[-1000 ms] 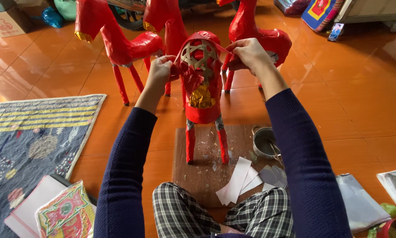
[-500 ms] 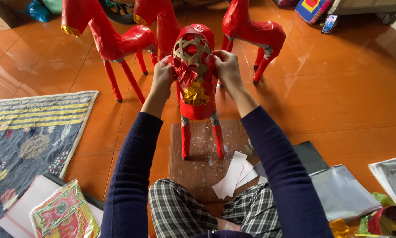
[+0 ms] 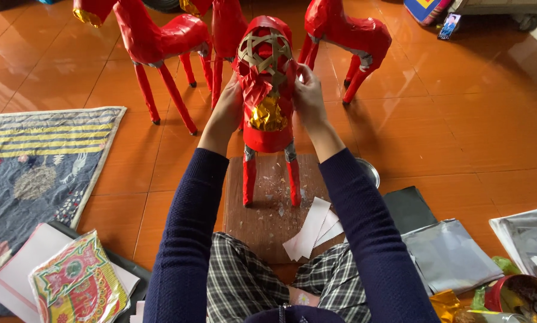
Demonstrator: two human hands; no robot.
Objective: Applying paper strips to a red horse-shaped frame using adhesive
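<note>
Red foil covers the horse (image 3: 267,128), a figure standing upright on a brown board (image 3: 268,215) directly ahead of the seated person. Its upper end is uncovered: a woven lattice of pale strips (image 3: 265,52) shows there, ringed by red foil. A crumpled gold patch (image 3: 267,115) sits below the lattice, on the front of the body.

Left hand (image 3: 229,104): pressed against the horse's left side, fingers curled onto the red foil just under the lattice. Gripping, though the fingertips are partly hidden behind the figure.

Right hand (image 3: 307,90): at the right side, fingers pinched on the foil edge beside the lattice. Closed on foil.

Both forearms are in dark blue sleeves; checked trousers show at the lower edge.

Surroundings: three more red horses (image 3: 154,45) stand on the orange tile floor behind, well apart from the board. White paper slips (image 3: 313,230) lie on the board's near right corner, with small scraps scattered around the figure's feet. A metal bowl (image 3: 370,170) sits just right of the board, partly hidden by the right arm. Grey sheets (image 3: 451,257) lie further right. A patterned rug (image 3: 35,167) lies to the left, with a printed colourful packet (image 3: 77,287) near its lower end.
</note>
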